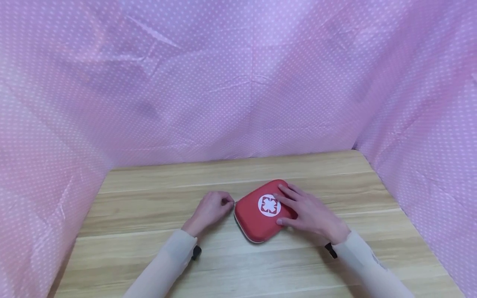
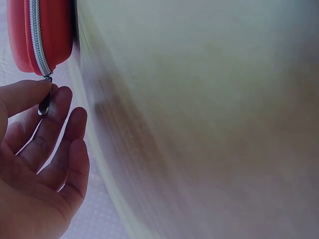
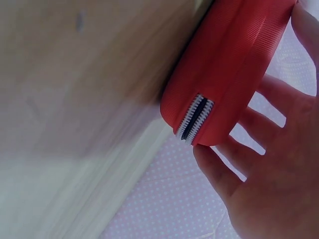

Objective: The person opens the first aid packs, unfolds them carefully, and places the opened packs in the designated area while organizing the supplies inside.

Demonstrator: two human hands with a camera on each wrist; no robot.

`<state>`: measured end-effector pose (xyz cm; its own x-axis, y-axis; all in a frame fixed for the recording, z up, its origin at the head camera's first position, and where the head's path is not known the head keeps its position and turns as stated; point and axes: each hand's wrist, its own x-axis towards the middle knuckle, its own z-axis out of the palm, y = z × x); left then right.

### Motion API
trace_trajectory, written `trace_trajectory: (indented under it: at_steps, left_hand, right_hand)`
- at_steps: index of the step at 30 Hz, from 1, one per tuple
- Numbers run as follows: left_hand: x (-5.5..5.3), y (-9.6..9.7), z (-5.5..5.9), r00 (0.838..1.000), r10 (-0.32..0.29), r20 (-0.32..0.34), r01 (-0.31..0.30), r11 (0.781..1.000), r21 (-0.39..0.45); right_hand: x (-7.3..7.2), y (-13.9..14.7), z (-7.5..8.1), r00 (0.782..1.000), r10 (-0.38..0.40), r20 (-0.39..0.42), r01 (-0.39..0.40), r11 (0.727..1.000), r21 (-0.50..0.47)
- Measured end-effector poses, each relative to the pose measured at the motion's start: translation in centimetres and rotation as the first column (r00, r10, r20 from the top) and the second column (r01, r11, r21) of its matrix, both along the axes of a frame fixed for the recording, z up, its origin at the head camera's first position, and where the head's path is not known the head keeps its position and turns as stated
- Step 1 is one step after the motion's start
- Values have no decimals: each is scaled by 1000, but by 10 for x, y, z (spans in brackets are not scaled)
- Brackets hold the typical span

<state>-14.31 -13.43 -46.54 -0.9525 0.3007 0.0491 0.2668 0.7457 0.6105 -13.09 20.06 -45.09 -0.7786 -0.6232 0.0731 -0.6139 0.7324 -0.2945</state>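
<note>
A red zip case (image 1: 249, 217) with a white round cross emblem lies at a slant on the table. My left hand (image 1: 212, 209) is at its left corner. There, in the left wrist view, thumb and forefinger pinch the dark zipper pull (image 2: 45, 103); the other fingers curl loosely below. Silver zipper teeth (image 2: 37, 37) run together along that side. My right hand (image 1: 311, 213) rests spread over the right part of the lid, its thumb toward the near side. The right wrist view shows a short stretch of parted zipper (image 3: 194, 119) with a dark gap, close to a fingertip.
The wood-grain table (image 1: 149, 211) carries the case and both forearms. Pink dotted cloth (image 1: 223, 103) hangs behind the table and along both sides. Each light sleeve (image 1: 169, 252) has a dark piece at the wrist.
</note>
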Motion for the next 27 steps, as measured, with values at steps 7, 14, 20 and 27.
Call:
trace_trajectory:
  at_steps: [7,14,20,27]
  left_hand:
    - [-7,3,-3,1000,-4,-9,4,1000,19]
    - [-16,6,-5,999,12,33,-13,999,37]
    - [-23,7,-8,999,11,48,-12,999,33]
    - [-25,9,-8,999,-7,35,6,999,32]
  right_hand:
    - [11,3,-3,997,-32,-67,31,999,-9]
    - [19,4,-4,992,-44,-117,47,999,21]
    - [24,0,0,989,-70,-129,76,996,42]
    - [15,-21,5,991,-10,-134,10,1000,0]
